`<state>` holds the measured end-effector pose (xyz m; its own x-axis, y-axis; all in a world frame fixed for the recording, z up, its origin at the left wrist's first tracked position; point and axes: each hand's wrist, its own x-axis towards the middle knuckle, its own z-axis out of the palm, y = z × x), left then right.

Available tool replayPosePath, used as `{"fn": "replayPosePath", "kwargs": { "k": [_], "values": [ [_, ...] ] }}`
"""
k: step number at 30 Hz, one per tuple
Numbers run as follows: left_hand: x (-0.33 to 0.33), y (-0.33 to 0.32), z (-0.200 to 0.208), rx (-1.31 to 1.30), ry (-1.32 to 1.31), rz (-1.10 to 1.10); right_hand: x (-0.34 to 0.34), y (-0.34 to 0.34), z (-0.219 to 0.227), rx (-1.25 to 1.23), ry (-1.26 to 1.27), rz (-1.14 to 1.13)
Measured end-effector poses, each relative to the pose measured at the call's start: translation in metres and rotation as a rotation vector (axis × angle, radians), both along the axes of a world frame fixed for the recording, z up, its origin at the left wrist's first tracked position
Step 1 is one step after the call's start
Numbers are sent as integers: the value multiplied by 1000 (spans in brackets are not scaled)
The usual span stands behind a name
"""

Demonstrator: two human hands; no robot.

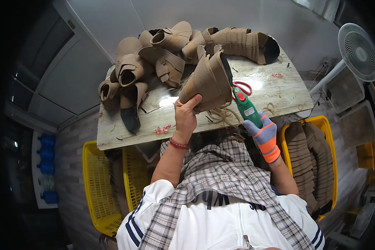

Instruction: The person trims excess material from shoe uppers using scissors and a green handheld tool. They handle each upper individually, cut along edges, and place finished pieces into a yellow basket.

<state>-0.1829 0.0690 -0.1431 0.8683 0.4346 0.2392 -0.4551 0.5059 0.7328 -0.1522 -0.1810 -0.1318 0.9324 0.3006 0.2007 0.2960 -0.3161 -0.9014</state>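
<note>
Nearest the camera, a white jacket and a checked cloth (pixel 225 175) cover the person's chest and lap. To either side stand yellow crates: the left crate (pixel 96 187) holds little that can be made out, the right crate (pixel 321 125) holds a row of tan boot pieces stacked on edge.

The right hand (pixel 266 135), in a grey and orange glove, is closed around the grip of a green tool (pixel 246 106), whose tip points up and left, against the dark edge of the upper (pixel 208 81). The left hand (pixel 186 112) is bare, with a red bead band at the wrist; it grips the tan upper from below, thumb on the near face and fingers curled behind it. The upper is lifted just above the table (pixel 279 89), its wide mouth toward the tool.

Loose threads (pixel 225 114) hang below the upper, at the table's near edge. Red scissors (pixel 243 86) lie just behind the tool. Further back, a pile of tan uppers (pixel 162 54) covers the table's far side. A white fan (pixel 358 52) stands at the right.
</note>
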Motion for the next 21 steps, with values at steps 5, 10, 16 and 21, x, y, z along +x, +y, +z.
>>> {"fn": "replayPosePath", "kwargs": {
  "k": [5,10,16,21],
  "values": [
    [-1,-12,0,49,40,29,-4,2,1,80,7,-22],
    [-4,-20,-10,423,67,160,1,3,8,136,111,-64],
    [0,-17,-21,1051,-83,470,10,3,20,251,289,-14],
    [0,-12,-18,1313,-191,569,17,0,29,334,415,3]
  ]
}}
